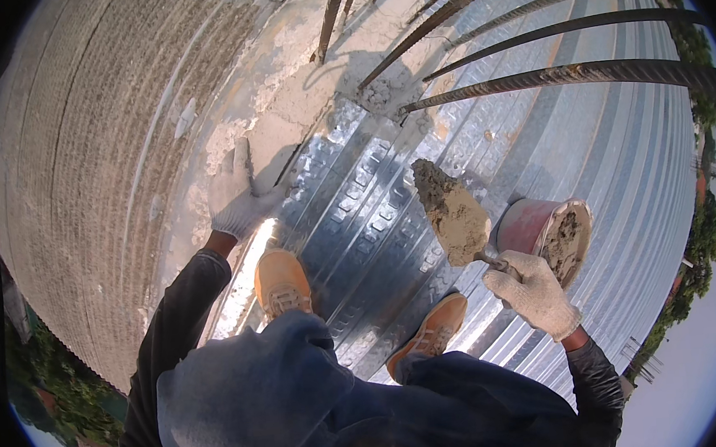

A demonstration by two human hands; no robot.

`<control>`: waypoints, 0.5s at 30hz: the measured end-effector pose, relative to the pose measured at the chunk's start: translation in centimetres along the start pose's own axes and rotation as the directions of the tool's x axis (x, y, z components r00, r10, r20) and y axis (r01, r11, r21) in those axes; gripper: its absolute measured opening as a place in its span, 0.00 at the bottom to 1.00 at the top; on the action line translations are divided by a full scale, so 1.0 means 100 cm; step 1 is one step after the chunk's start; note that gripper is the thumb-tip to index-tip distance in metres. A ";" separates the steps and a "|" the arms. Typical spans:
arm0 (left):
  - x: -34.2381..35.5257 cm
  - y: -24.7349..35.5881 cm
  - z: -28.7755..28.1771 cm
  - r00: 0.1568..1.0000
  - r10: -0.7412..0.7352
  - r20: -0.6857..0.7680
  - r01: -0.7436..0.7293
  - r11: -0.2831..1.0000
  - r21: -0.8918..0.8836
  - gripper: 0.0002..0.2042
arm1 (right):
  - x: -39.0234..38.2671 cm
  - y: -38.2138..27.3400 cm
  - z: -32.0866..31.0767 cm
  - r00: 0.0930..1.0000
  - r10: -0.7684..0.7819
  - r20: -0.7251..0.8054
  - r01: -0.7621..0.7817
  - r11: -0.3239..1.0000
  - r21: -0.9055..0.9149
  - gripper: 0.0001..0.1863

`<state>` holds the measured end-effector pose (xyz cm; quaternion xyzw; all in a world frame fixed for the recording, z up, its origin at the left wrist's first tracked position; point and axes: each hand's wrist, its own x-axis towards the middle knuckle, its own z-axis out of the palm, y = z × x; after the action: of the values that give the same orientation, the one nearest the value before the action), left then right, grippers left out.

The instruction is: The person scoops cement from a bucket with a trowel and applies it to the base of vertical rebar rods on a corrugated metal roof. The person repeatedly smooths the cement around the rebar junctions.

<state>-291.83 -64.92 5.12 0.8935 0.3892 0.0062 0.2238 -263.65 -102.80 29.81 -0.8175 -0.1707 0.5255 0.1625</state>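
My left hand, in a pale knit glove, lies with fingers stretched out on the pale mortar-covered concrete strip beside the metal decking. My right hand, gloved too, grips the handle of a trowel, whose blade is caked with grey mortar and held over the decking. Just right of the trowel, partly behind my right hand, a red-and-white bucket holds mortar. The shiny ribbed decking spreads under my feet.
Several rusty rebar rods rise from the concrete and arc across the upper right. A weathered grey surface spans the left. My orange shoes stand on the decking. Trees and sky show beyond the decking's rim.
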 end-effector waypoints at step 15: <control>-0.010 -0.042 0.031 0.777 0.030 0.628 0.248 0.904 -0.349 0.56 | 0.108 -0.048 0.026 0.720 -0.378 0.582 -0.032 0.819 0.572 0.23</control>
<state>-294.89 -64.34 0.83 0.7525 0.3359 -0.2187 0.5226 -262.37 -93.45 22.18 -0.4690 -0.1402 0.7917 0.3655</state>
